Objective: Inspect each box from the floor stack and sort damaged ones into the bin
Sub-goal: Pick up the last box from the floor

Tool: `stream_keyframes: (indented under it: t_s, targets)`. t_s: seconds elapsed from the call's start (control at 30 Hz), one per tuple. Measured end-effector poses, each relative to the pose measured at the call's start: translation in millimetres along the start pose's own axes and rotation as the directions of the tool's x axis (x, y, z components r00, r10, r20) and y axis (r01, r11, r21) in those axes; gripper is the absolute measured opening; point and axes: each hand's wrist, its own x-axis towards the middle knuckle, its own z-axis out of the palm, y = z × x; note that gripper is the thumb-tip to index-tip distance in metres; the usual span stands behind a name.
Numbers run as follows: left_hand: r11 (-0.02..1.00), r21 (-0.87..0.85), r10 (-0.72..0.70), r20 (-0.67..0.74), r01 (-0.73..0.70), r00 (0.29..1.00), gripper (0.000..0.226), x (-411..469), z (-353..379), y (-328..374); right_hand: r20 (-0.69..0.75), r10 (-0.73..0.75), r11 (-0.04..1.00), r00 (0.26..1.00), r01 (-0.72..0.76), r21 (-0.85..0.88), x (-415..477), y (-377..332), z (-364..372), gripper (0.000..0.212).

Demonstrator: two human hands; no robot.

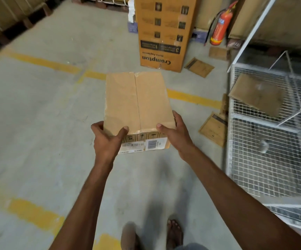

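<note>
Taped brown box (137, 101), barcode labels on near side, level, left of white wire bin (265, 170).

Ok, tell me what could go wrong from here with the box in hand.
Left hand and right hand grip only the near end of the brown taped cardboard box; its far end could dip and slip free.
Flat brown cardboard sheets lie on the floor beside the white wire-mesh bin; stepping there might cause a slip.

Left of the box (137, 101) the floor (37, 123) lies open. Ahead, a tall carton (162, 33) blocks the way, with an extinguisher (220, 27) near its right. A wire bin (265, 168) walls the right side, with a sheet (256, 94) tilted over its top.
</note>
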Motion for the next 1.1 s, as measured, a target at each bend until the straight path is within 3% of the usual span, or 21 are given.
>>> stream_keyframes:
  t_s: [0.13, 0.4, 0.57, 0.87, 1.1]
  targets:
    - [0.999, -0.044, 0.025, -0.015, -0.025, 1.000, 0.084, -66, -41, 63, 0.033, -0.052, 0.999, 0.998, 0.052, 0.001, -79, -65, -34, 0.076]
    - [0.967, -0.186, 0.171, -0.041, -0.176, 0.984, 0.076, -219, -85, 139, 0.033, -0.157, 0.986, 0.987, 0.155, 0.054, -230, -129, -108, 0.060]
    - [0.936, -0.213, 0.271, -0.074, -0.281, 0.960, 0.073, -331, -104, 163, -0.003, -0.212, 0.973, 0.977, 0.211, 0.094, -323, -121, -157, 0.092]
    - [0.917, -0.244, 0.311, -0.057, -0.316, 0.949, 0.073, -509, -100, 179, 0.000, -0.310, 0.943, 0.951, 0.308, 0.127, -468, -110, -266, 0.063]
    - [0.907, -0.252, 0.341, -0.032, -0.338, 0.940, 0.063, -645, -42, 176, 0.046, -0.343, 0.937, 0.938, 0.338, 0.086, -538, -78, -384, 0.065]
